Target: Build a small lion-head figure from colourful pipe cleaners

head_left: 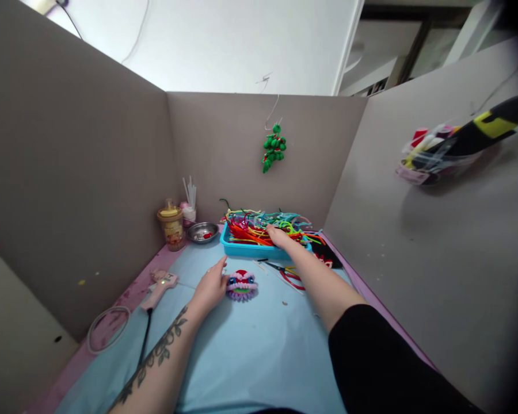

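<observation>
My left hand (210,287) rests on the light blue mat (250,351) with its fingers against a small purple pipe-cleaner figure (242,286) with a red top. My right hand (280,236) reaches forward into the blue tray (246,248), its fingers down among a heap of coloured pipe cleaners (263,225). The fingertips are hidden in the heap, so I cannot make out a grip.
A pink glue gun (159,288) with a black cord lies at the left. A metal bowl (202,232), a yellow-lidded cup (171,225) and white sticks stand in the back corner. Scissors (280,268) lie by the tray. Grey partition walls surround the desk; a green ornament (273,148) hangs behind.
</observation>
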A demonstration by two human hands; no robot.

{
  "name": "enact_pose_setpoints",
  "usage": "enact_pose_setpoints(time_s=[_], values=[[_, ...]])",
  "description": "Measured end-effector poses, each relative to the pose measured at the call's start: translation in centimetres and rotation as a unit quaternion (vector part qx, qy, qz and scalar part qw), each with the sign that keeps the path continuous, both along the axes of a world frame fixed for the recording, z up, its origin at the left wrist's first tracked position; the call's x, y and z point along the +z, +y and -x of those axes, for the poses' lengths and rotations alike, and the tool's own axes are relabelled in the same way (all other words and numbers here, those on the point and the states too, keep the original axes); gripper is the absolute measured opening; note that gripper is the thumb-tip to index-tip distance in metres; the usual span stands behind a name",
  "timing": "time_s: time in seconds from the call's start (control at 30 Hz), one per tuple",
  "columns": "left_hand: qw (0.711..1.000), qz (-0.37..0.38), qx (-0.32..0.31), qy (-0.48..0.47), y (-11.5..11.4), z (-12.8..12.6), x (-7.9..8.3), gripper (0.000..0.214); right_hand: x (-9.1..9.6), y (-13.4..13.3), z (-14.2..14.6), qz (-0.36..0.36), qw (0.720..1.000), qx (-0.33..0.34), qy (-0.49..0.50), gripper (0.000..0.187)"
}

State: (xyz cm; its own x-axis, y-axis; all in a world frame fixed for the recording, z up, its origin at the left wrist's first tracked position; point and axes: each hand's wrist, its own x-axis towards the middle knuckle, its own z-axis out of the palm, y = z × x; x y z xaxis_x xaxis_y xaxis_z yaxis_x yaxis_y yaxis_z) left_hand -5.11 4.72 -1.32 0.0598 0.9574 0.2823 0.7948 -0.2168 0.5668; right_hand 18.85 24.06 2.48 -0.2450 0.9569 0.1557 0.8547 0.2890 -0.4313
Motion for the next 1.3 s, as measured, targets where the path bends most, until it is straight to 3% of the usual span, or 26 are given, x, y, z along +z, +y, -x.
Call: enact_pose_setpoints(time_s=[0.27, 0.47, 0.67, 0.8, 1.07, 1.17, 1.3], values=[[1.0, 0.012, -0.005, 0.002, -0.1, -0.2, 0.3, 0.056, -0.1, -0.6, 1.1, -0.026, 0.999, 0.026, -0.01, 0.026], [1.0, 0.011, -0.01, 0.01, -0.1, -0.1, 0.1, 0.056, 1.0, -1.4, 1.8, -0.066, 0.998, 0.01, 0.009, 0.04], [1.0, 0.019, -0.012, 0.01, -0.4, -0.2, 0.3, 0.055, 1.0, -2.8, 5.2, -0.043, 0.995, 0.09, 0.005, 0.036], [1.0, 0.023, -0.012, 0.008, -0.3, -0.2, 0.2, 0.056, 0.1, -2.6, 6.9, -0.009, 0.994, 0.106, 0.011, 0.037], [1.0, 0.028, -0.01, 0.002, -0.1, -0.2, 0.2, 0.056, 0.2, -0.9, 3.2, 0.023, 0.997, 0.059, 0.037, 0.058], [0.999, 0.028, -0.016, 0.002, 0.0, -0.2, 0.0, 0.056, 0.4, -2.2, 2.4, 0.021, 0.995, 0.093, 0.031, 0.051], [1.0, 0.021, -0.022, 0.004, 0.4, 0.0, -0.4, 0.055, -0.8, -5.4, 3.7, -0.028, 0.993, 0.114, 0.027, 0.041]])
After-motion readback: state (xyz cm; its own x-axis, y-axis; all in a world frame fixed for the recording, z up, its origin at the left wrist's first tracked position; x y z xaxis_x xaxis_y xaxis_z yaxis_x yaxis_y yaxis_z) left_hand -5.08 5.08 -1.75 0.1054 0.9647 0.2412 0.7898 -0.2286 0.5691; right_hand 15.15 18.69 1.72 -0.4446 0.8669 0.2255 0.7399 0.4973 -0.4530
